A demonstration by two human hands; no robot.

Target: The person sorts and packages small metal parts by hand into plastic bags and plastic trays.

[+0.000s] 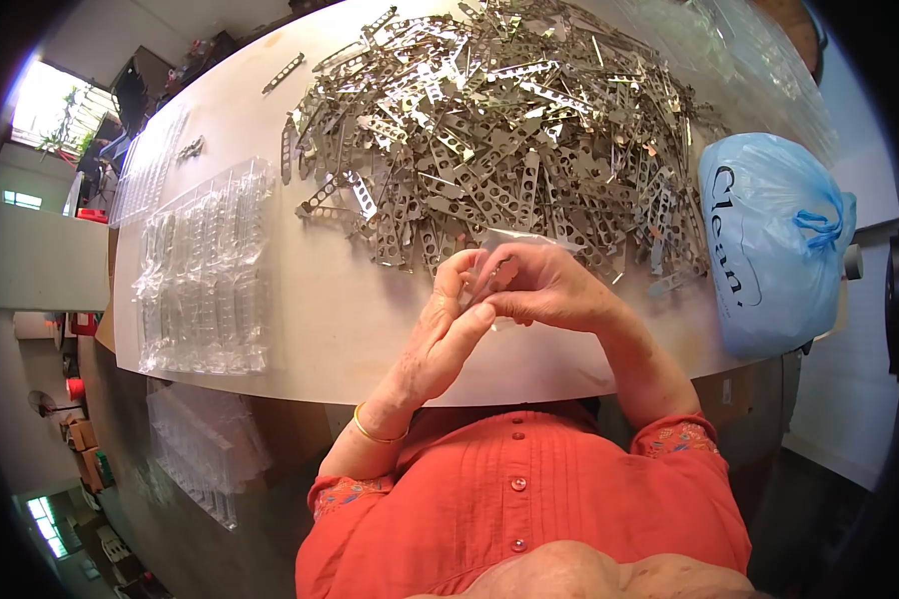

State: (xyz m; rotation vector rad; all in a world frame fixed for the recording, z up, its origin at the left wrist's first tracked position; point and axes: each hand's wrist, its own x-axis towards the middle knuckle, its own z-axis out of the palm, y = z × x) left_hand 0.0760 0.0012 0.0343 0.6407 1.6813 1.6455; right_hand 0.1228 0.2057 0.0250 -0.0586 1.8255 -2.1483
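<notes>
Both hands meet above the near edge of the white table, just in front of a large heap of perforated metal strips [509, 140]. Between them is a small clear plastic bag [514, 238] with a metal piece [499, 278] showing at the fingers. My left hand [448, 324] has its fingers pressed against the bag, thumb pointing up. My right hand [549, 285] pinches the bag and the metal piece from the other side, its fingers curled. Some fingertips are hidden behind the hands.
Clear plastic trays [205, 270] lie at the left of the white table [320, 339], with a few metal bits [191, 149] behind them. A tied blue bag [769, 240] stands at the right. More clear trays [210, 444] are below the table's left edge.
</notes>
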